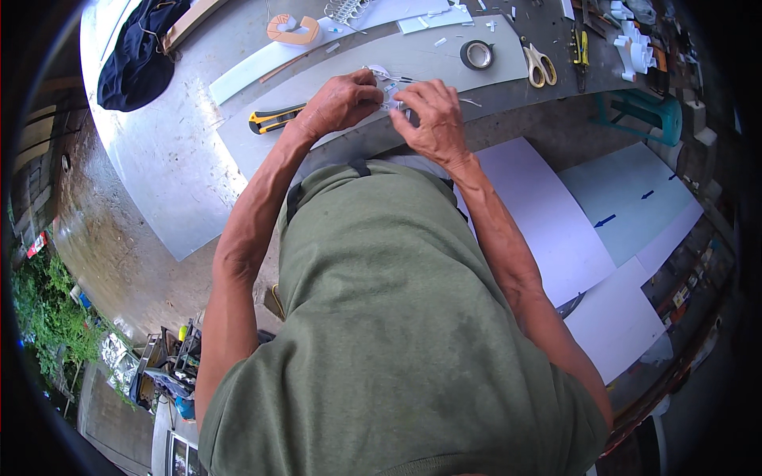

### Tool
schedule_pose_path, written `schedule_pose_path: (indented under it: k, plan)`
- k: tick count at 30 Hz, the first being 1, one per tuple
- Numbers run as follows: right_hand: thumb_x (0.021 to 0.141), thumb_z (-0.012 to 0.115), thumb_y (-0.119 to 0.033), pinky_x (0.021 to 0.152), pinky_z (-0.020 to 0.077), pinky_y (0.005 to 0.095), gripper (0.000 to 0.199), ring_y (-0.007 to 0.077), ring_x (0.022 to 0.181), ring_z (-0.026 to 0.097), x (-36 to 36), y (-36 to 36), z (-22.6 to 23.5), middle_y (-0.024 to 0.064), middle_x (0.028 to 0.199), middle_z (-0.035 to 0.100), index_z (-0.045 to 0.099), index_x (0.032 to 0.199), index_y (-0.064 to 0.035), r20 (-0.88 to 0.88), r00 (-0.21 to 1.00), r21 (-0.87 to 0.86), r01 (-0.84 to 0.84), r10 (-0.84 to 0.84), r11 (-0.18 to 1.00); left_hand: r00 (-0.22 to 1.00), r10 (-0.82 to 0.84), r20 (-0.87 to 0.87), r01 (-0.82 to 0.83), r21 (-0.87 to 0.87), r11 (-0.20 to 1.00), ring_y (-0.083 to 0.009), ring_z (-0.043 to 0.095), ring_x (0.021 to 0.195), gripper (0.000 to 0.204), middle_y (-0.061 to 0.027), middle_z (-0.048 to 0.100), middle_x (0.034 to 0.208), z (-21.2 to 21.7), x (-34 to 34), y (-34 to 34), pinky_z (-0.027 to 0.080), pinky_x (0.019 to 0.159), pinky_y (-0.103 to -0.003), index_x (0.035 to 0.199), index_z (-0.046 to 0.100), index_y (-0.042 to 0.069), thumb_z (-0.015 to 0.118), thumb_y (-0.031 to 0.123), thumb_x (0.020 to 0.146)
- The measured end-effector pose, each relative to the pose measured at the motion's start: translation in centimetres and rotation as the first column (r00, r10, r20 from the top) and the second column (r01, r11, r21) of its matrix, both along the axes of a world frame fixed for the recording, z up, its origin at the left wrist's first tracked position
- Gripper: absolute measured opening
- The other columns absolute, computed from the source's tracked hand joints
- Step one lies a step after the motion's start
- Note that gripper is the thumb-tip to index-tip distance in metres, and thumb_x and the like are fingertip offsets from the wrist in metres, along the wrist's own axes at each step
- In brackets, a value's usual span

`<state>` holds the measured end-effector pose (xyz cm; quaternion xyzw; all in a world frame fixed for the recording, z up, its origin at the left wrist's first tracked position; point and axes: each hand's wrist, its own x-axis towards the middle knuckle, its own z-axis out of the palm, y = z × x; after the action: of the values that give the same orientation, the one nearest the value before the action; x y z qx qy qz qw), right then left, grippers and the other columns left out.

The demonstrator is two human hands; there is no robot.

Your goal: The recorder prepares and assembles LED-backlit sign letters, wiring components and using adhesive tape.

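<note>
Above the grey sheet on the workbench, my left hand (343, 103) is closed, its fingertips pinching at a small white piece with thin wires (386, 78). Facing it, my right hand (434, 120) is bent in a pinch around part of the same wires; a thin wire end (471, 101) sticks out to its right. The fingers cover much of the piece, so its exact kind is hidden. Beside my left wrist lies a yellow-and-black utility knife (275, 120). A roll of dark tape (477, 55) rests on the sheet beyond my right hand.
White-handled scissors (540, 67) and a yellow-handled tool (584, 49) lie to the right. An orange-and-white C-shaped piece (293, 30) sits at the back, near dark cloth (141, 67). A teal stool (644, 116) and large pale sheets (548, 214) are below the bench at right.
</note>
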<state>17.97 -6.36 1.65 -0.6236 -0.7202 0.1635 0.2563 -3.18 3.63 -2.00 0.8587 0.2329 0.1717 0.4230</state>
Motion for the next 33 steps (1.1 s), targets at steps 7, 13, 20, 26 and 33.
schedule_pose_path:
  k: [7, 13, 20, 26, 33]
  plan:
    - [0.078, 0.082, -0.018, 0.086, 0.0468, 0.0419, 0.018, 0.0239, 0.098, 0.062, -1.4, -0.3, -3.1, 0.003, 0.095, 0.066, 0.073, 0.091, -0.0103, 0.104, 0.991, 0.072, -0.097, 0.089, 0.993, 1.0, 0.012, -0.02, -0.012, -0.028, 1.0, -0.0325, 0.068, 0.083, 0.02, -0.012, 0.065, 0.093, 0.0, -0.2, -0.1, 0.056, 0.075, -0.043, 0.101, 0.073, 0.005, 0.08, 0.005, 0.081]
    - [0.077, 0.08, -0.013, 0.078, 0.0484, 0.0399, 0.01, 0.0235, 0.088, 0.064, -1.6, -0.4, -3.7, 0.0025, 0.085, 0.065, 0.072, 0.082, -0.0102, 0.037, 0.999, 0.166, -0.035, 0.029, 0.986, 0.996, 0.082, -0.027, -0.084, -0.082, 0.993, -0.0355, 0.069, 0.085, 0.028, -0.0144, 0.068, 0.096, 0.3, -0.1, -0.1, 0.056, 0.076, -0.045, 0.108, 0.072, 0.004, 0.079, 0.005, 0.081]
    - [0.077, 0.081, -0.013, 0.078, 0.0495, 0.04, 0.012, 0.0241, 0.088, 0.064, -1.9, -0.9, -4.1, 0.0019, 0.088, 0.066, 0.074, 0.085, -0.0102, -0.073, 0.997, 0.122, 0.046, -0.037, 0.991, 0.995, 0.093, -0.044, -0.098, -0.128, 0.987, -0.0244, 0.069, 0.081, 0.041, -0.009, 0.066, 0.095, 0.2, -0.2, 0.0, 0.057, 0.074, -0.038, 0.117, 0.073, 0.01, 0.083, 0.002, 0.078]
    - [0.076, 0.083, -0.012, 0.08, 0.0502, 0.0417, 0.014, 0.0249, 0.089, 0.064, -2.6, -1.0, -3.9, 0.0017, 0.089, 0.067, 0.074, 0.086, -0.0098, -0.081, 0.993, 0.071, 0.096, -0.09, 0.993, 0.996, 0.076, -0.055, -0.083, -0.133, 0.988, -0.0232, 0.068, 0.079, 0.042, -0.0073, 0.065, 0.096, 0.0, -0.3, -0.2, 0.056, 0.071, -0.037, 0.12, 0.074, 0.015, 0.084, 0.004, 0.081]
    - [0.078, 0.081, -0.014, 0.08, 0.0476, 0.0417, 0.012, 0.0247, 0.09, 0.062, -2.9, -1.1, -4.3, 0.0024, 0.09, 0.065, 0.071, 0.085, -0.0103, -0.042, 0.995, 0.088, 0.098, -0.095, 0.991, 0.998, 0.02, -0.054, -0.024, -0.062, 0.998, -0.0229, 0.067, 0.077, 0.036, -0.0067, 0.065, 0.098, 0.1, -0.2, 0.1, 0.055, 0.068, -0.037, 0.116, 0.076, 0.015, 0.084, 0.006, 0.082]
